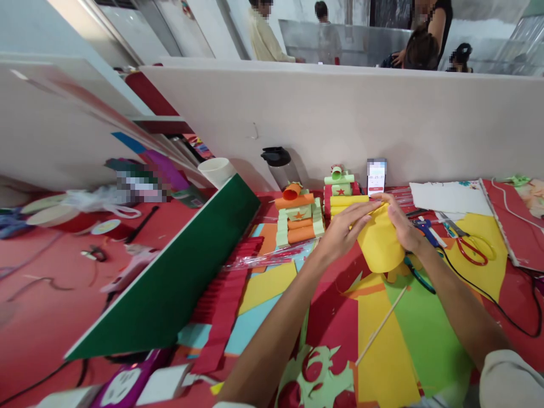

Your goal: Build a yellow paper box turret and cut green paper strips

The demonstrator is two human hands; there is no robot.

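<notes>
Between my two hands is a piece of yellow paper with a rounded lower edge, raised above the table. My left hand grips its upper left edge, fingers together and pointing right. On the other side, my right hand is curled round the upper right edge of the paper. Two paper tank models stand behind: an orange and pale green one left of my hands, and a yellow, green and red one partly hidden by my left hand. A thin wooden stick lies on coloured paper sheets below.
Right of my hands are a blue glue gun and red-handled scissors. A phone leans on the white partition. A tilted green board, a dark-lidded bottle and a white cup stand left. People are beyond the partition.
</notes>
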